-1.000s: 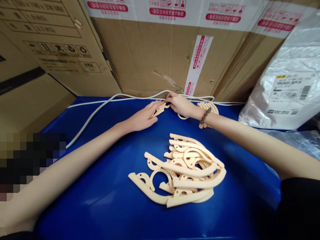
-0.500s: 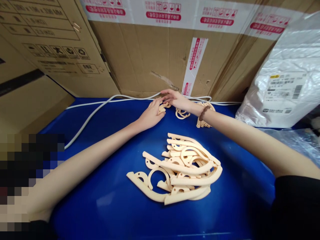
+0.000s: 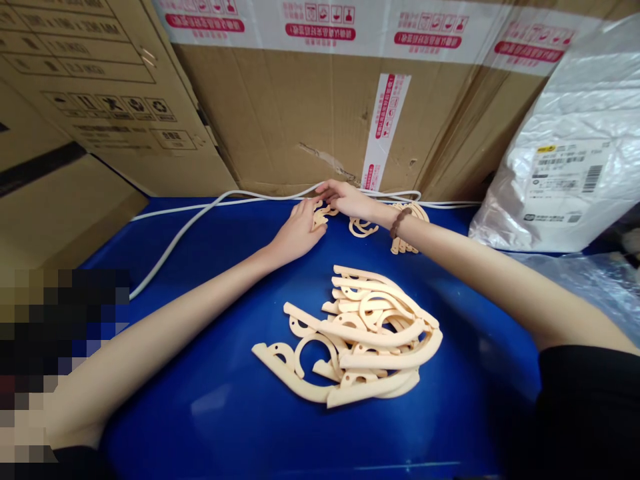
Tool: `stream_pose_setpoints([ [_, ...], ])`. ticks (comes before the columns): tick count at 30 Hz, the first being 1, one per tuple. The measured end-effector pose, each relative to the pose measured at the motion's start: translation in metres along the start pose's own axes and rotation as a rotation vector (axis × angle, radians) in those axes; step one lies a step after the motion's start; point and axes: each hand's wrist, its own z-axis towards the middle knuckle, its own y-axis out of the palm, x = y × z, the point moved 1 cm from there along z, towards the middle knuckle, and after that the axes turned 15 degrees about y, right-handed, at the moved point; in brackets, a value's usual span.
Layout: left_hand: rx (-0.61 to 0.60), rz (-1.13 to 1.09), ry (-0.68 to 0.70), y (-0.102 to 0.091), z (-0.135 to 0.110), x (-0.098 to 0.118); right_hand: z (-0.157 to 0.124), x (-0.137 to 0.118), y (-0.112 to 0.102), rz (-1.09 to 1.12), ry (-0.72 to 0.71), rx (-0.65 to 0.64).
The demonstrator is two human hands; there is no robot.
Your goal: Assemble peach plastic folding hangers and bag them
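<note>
At the far side of the blue table, my left hand (image 3: 300, 230) rests around a small group of beige plastic folding hanger parts (image 3: 320, 215), with its thumb on the near side and its fingers along the far side. From the right, my right hand (image 3: 345, 199) reaches over the same parts, its fingers stretched out and slightly apart, close to my left fingertips. Its palm side is hidden. Nearer to me lies a larger loose pile of beige hanger parts (image 3: 380, 341), overlapping, with curved arms and hook pieces.
Behind my right wrist are loose hooks (image 3: 363, 228) and a neat row of hanger arms (image 3: 405, 245). A white cable (image 3: 187, 211) runs along the back. Cardboard boxes (image 3: 280, 113) wall the rear and left; a white plastic parcel (image 3: 550, 167) stands at right on the blue table (image 3: 210, 427).
Both hands stay at the same small group of hanger parts, with only slight finger movement. The whole view has shifted a little.
</note>
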Motion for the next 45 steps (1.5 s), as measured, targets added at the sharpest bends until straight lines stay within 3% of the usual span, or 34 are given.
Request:
stream_pose_setpoints([
  [7,0.003,-0.001,0.045,-0.001,-0.001,0.003,-0.011,-0.014,0.003,-0.01,0.057,0.021],
  [15,0.039,-0.052,0.025,0.011,0.01,-0.007,-0.03,-0.015,-0.004,-0.191,0.042,0.275],
  [20,0.002,-0.106,0.064,0.0,0.005,-0.011,-0.032,-0.015,0.003,-0.204,0.053,0.223],
  [25,-0.054,-0.086,0.149,-0.008,-0.002,-0.01,-0.041,-0.028,0.004,-0.252,-0.037,0.159],
  [30,-0.07,0.021,0.213,-0.014,-0.004,-0.009,-0.085,-0.051,-0.013,-0.533,-0.141,0.255],
  [34,-0.046,0.07,0.267,-0.021,-0.005,-0.007,-0.149,-0.066,-0.02,-0.692,-0.074,0.043],
  [37,0.001,0.059,0.309,-0.026,-0.005,0.005,-0.189,-0.062,-0.018,-0.73,0.033,-0.086],
  [41,0.056,-0.085,0.347,-0.031,-0.001,0.041,-0.208,-0.042,-0.014,-0.601,0.109,-0.177],
  [45,0.026,-0.525,0.092,-0.034,0.004,0.076,-0.205,-0.038,-0.018,-0.368,0.077,-0.106],
])
